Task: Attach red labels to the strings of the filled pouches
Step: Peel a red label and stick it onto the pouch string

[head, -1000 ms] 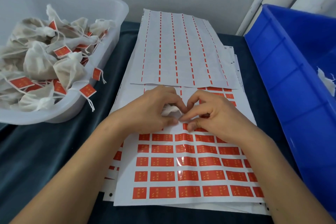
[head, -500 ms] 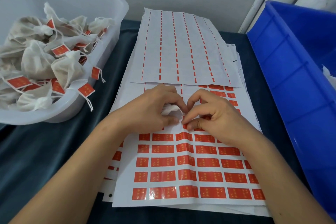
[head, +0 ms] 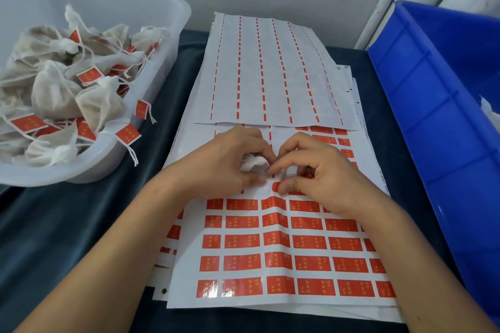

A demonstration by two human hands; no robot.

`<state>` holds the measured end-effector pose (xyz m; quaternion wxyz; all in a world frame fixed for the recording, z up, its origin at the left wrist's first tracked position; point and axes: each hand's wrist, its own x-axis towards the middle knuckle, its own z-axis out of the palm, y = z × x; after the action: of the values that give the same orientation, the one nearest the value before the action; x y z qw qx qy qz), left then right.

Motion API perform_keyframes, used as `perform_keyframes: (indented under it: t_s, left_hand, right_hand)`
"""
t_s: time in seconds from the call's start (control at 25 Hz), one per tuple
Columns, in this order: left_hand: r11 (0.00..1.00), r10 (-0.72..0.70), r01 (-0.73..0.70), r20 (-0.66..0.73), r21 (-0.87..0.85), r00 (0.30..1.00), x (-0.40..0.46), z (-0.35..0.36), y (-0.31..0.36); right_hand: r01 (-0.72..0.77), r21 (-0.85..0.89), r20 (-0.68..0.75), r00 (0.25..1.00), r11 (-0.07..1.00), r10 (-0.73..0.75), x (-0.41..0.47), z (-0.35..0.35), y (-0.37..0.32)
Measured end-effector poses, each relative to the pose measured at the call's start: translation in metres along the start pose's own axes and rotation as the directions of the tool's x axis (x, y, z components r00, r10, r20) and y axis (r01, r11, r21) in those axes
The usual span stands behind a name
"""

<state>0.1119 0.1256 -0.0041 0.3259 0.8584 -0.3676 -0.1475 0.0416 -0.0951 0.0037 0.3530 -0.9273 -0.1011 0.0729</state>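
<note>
A white filled pouch [head: 251, 163] sits mostly hidden inside my left hand [head: 224, 165], which grips it over the sticker sheet [head: 270, 238]. My right hand [head: 316, 170] meets the left at the fingertips. Its thumb and fingers pinch a red label [head: 276, 186] at the sheet's topmost remaining row, and the sheet buckles upward beneath it. The pouch's string is not clearly visible between the fingertips. Rows of red labels with gold print fill the lower sheet.
A translucent white tub [head: 151, 105] at the left holds several labelled pouches [head: 56, 94]. A used sheet with red strips [head: 270, 70] lies behind my hands. A blue crate [head: 433, 116] stands at the right on the dark cloth [head: 67, 224].
My right hand's fingers have pulled the red label up off the sheet, which now buckles under them. The left hand keeps the pouch in the same spot.
</note>
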Motion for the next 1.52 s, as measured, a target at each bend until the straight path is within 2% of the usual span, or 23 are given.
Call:
perform_keyframes:
  t_s: [0.24, 0.52, 1.08, 1.52]
  left_hand:
    - [0.998, -0.051, 0.050, -0.006, -0.046, 0.999, -0.0007, -0.0004, 0.0029]
    - [0.997, -0.040, 0.039, -0.013, -0.068, 0.999, -0.0022, -0.0017, 0.0041]
    - [0.997, -0.029, 0.028, -0.011, -0.066, 1.000, -0.0013, -0.0012, 0.0035]
    - [0.996, -0.034, 0.032, -0.026, -0.080, 0.999, -0.0025, -0.0024, 0.0059]
  right_hand:
    - [0.009, -0.050, 0.010, 1.000, 0.999, -0.009, 0.0033, -0.0002, -0.0026]
    - [0.002, -0.063, 0.028, 1.000, 0.998, -0.001, 0.0027, -0.0008, -0.0093]
    - [0.005, 0.021, 0.068, 0.998, 1.000, -0.006, 0.0011, -0.0035, -0.0040]
    - [-0.014, 0.004, 0.097, 0.995, 1.000, 0.013, -0.0032, -0.0067, -0.0061]
